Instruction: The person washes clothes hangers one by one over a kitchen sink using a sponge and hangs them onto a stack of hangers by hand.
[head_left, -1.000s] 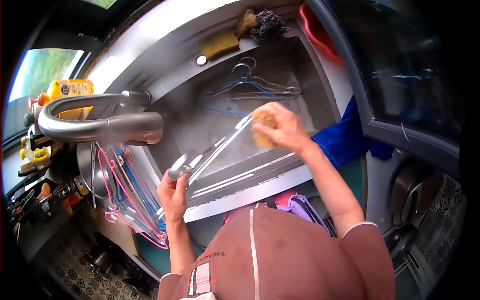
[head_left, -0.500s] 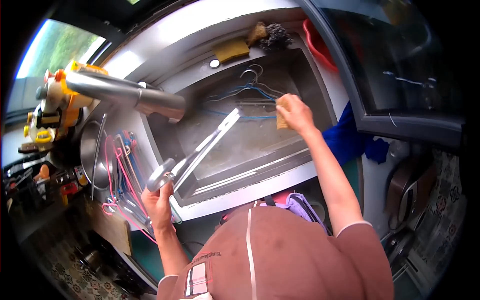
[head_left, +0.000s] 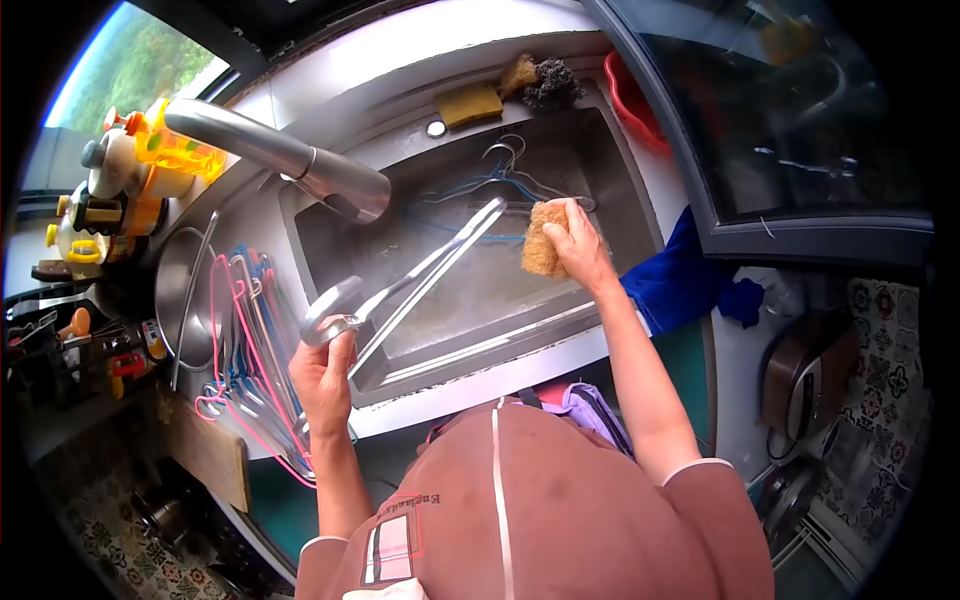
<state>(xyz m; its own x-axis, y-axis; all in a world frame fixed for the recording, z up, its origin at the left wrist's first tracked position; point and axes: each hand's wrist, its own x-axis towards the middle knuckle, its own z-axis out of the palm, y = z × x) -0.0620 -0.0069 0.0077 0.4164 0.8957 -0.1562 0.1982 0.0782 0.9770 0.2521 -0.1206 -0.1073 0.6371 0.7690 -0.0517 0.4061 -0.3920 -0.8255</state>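
Observation:
My left hand (head_left: 327, 375) is closed round the neck of a silver clothes hanger (head_left: 425, 272), whose bright bars slant up over the sink (head_left: 430, 375). Its curved hook shows by my fingers. A brown, rough-textured scrubbing sponge (head_left: 541, 243) is gripped in my right hand (head_left: 580, 250), just right of the hanger's far end and apart from it. Lying in the sink behind are several wire hangers, one a blue hanger (head_left: 462, 188), partly hidden by my right hand and the sponge.
A steel faucet (head_left: 290, 160) reaches over the sink's left side. Several hangers (head_left: 250, 340) lie on the left counter beside a metal bowl (head_left: 185, 290). A yellow sponge (head_left: 468, 104) and dark scourer (head_left: 553, 85) sit on the back ledge. The window frame (head_left: 690, 170) juts in at right.
My right hand has moved the scrubbing sponge left and slightly down, nearer the held hanger's tip. The hanger has shifted slightly right and up in view, and the camera view has shifted a little.

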